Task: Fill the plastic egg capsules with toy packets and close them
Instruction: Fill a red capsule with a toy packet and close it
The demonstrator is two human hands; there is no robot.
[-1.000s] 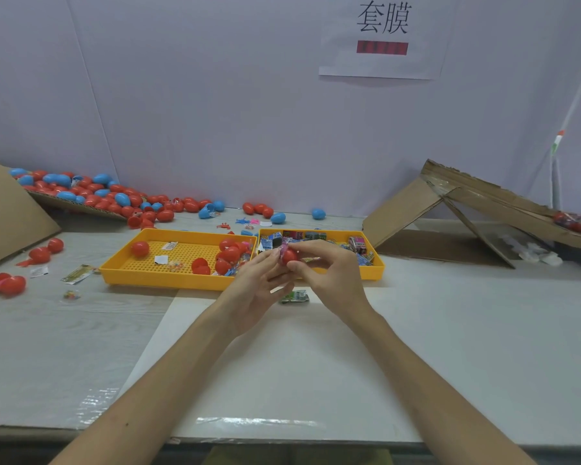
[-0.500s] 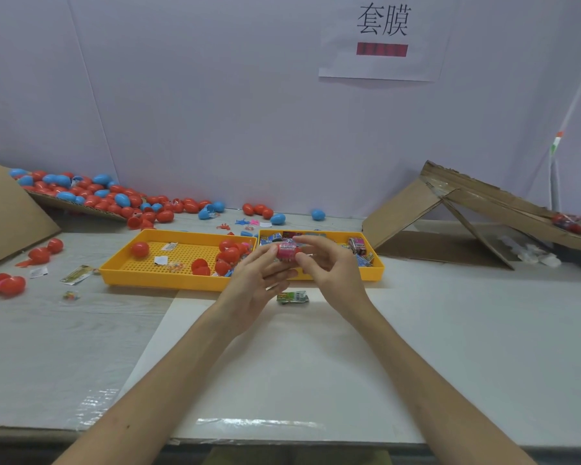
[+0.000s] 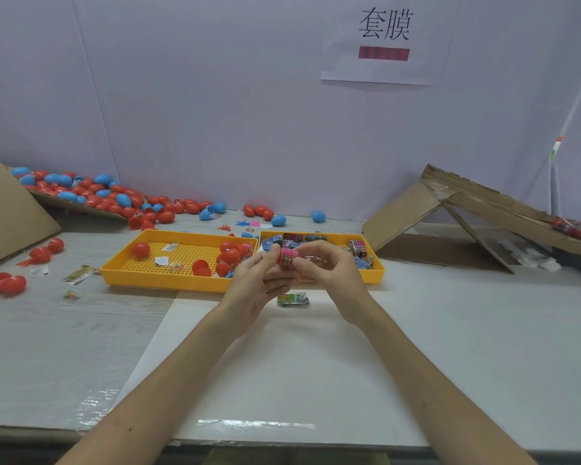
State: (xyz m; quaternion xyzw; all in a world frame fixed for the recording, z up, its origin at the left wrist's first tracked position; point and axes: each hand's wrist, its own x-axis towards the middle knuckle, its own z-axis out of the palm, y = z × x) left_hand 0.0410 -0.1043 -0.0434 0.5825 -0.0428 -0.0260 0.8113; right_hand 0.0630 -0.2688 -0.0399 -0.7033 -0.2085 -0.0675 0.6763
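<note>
With the left grip [image 3: 255,286] and right grip [image 3: 329,276] both pinching the pink toy packet [image 3: 287,258] just above the yellow trays [image 3: 161,284], it seems best to fold it small and tight, so a red egg capsule [image 3: 230,256] from the tray can snap shut over it.

Non-task clutter on the grey table [image 3: 47,347], located off the left yellow tray [image 3: 161,284].
Second yellow tray [image 3: 376,275] touching its right side; white sheet [image 3: 299,364] just in front; slanted cardboard panel [image 3: 7,209] well to its left; folded cardboard lean-to [image 3: 403,209] well to its right, thin white pole [image 3: 554,182] farther right; paper sign [image 3: 383,38] with black characters and a red bar on the pale wall [image 3: 215,112], above and right of it.
</note>
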